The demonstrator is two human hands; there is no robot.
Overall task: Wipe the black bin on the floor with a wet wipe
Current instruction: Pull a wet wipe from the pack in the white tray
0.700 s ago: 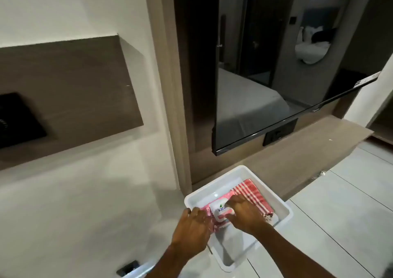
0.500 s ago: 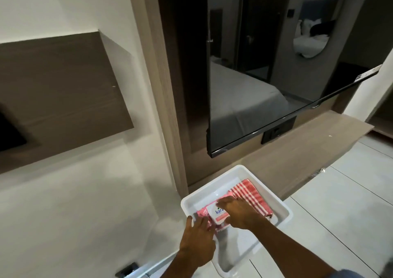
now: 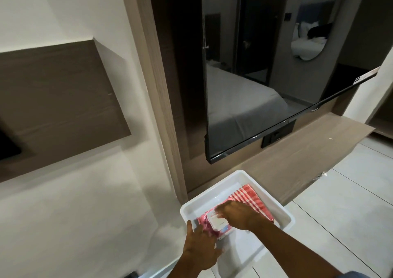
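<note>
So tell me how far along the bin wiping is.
Early. Nothing looks wiped, and the black bin is not in view. In hand: the left hand steadies the pink wipes pack in the white tray, while the right hand works at its white flap; no wipe is visibly out. Left: pull a wipe, find the bin, wipe it. A striped cloth lies beside the pack.

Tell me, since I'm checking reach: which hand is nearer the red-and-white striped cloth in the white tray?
Right. The right hand lies against the red-and-white striped cloth; the left hand is farther, on the pink wipes packet.
</note>
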